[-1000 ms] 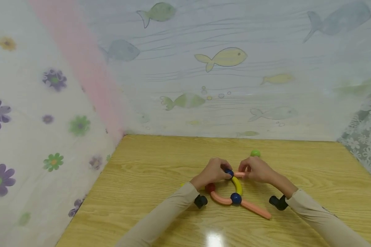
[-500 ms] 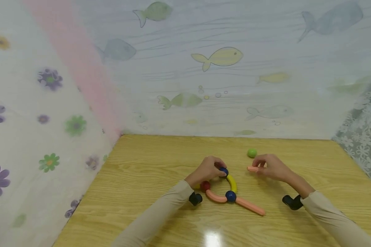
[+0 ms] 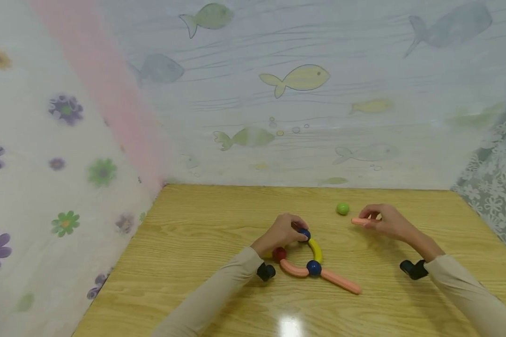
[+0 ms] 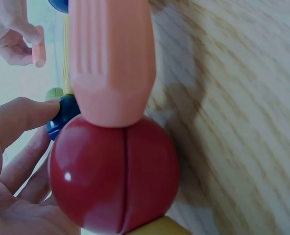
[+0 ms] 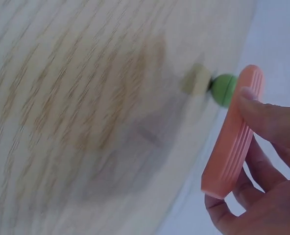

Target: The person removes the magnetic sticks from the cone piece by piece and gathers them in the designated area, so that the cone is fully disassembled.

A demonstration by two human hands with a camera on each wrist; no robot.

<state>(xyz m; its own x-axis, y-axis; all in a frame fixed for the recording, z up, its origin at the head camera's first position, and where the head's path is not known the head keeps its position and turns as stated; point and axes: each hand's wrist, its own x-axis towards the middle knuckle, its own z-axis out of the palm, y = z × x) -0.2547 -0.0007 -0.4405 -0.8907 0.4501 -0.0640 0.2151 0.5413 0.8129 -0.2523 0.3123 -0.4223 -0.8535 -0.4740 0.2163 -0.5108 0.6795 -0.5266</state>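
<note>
My left hand (image 3: pixel 283 230) pinches a dark blue ball (image 3: pixel 305 234) at the far end of a ring of toy balls and rods on the table. From that ball a yellow curved rod (image 3: pixel 316 251) runs to a second blue ball (image 3: pixel 314 268). A salmon curved rod (image 3: pixel 293 269) links this one to a red ball (image 3: pixel 279 254), and a straight salmon rod (image 3: pixel 341 282) sticks out to the right. Over to the right, my right hand (image 3: pixel 389 222) holds a short salmon rod (image 5: pixel 233 132) above the table, between thumb and fingers. A yellow piece beside the red ball is mostly hidden by my left wrist.
A green ball (image 3: pixel 343 208) lies on the wooden table (image 3: pixel 202 215), left of my right hand. Behind the table stands a wall covering (image 3: pixel 236 107) printed with fish. Black wrist cameras (image 3: pixel 413 269) hang below both wrists.
My right hand has pulled the short salmon rod away from the far blue ball, moving right and slightly back. The left hand keeps hold of that ball. The green ball now shows fully.
</note>
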